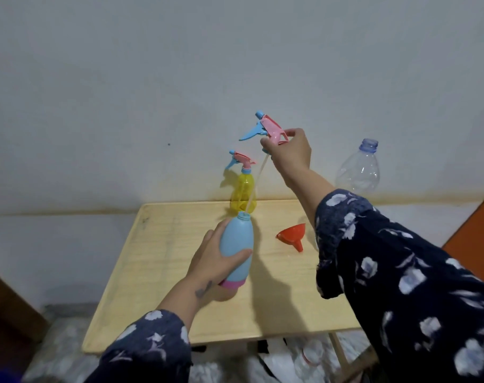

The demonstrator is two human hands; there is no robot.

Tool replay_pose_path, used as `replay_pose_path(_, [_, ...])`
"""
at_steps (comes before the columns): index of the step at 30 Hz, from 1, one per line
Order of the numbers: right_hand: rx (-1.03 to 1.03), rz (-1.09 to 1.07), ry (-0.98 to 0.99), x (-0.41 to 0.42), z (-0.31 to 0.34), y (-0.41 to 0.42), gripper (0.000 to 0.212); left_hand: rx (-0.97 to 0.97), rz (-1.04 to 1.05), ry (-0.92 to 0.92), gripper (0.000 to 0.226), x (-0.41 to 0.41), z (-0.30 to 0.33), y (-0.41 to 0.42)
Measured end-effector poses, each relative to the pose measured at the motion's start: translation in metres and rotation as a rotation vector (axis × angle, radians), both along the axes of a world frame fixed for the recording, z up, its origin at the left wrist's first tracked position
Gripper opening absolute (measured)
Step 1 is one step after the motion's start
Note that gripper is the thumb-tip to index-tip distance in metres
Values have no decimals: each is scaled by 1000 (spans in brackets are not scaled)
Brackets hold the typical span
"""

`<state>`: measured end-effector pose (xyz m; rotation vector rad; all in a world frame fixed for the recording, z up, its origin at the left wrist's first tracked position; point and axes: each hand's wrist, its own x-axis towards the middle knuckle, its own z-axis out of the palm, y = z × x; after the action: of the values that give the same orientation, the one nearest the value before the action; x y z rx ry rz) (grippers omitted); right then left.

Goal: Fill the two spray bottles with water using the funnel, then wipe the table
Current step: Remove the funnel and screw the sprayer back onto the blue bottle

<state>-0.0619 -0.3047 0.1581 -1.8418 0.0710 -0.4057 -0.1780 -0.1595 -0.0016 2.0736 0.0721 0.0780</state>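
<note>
My left hand (211,259) grips a light blue spray bottle (236,239) with a pink base, held above the wooden table (158,261); its neck is uncapped. My right hand (289,150) holds the pink and blue spray head (265,128) raised high, its thin dip tube (259,178) still reaching down to the bottle's neck. A yellow spray bottle (243,196) with its spray head on stands at the table's far edge. A red funnel (292,234) lies on its side on the table, right of the blue bottle.
A clear plastic bottle (358,170) without a cap stands at the far right near the wall, partly behind my right arm. Below the table's front edge lie plastic bags and bottles (304,357). An orange-brown panel (476,233) sits at the right.
</note>
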Motion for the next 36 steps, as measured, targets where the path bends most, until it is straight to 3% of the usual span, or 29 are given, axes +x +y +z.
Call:
replay_pose_path(12, [49, 234, 41, -37, -22, 23, 47, -108, -12, -115, 64, 31, 75, -9])
replay_pose_path(16, [117, 408, 107, -40, -11, 7, 43, -180, -42, -96, 63, 30, 79, -5])
replay_pose_path(24, [166, 729, 245, -39, 3, -14, 64, -262, -186, -3, 63, 24, 80, -2])
replay_pose_path(30, [50, 545, 134, -47, -12, -6, 60, -262, -190, -23, 65, 20, 78, -5])
replay_pose_path(33, [-47, 578, 110, -50, -14, -1, 58, -242, -151, -41, 63, 20, 76, -2])
replay_pose_path(36, [-17, 671, 176, -49, -8, -1, 65, -196, -145, -48, 65, 19, 75, 3])
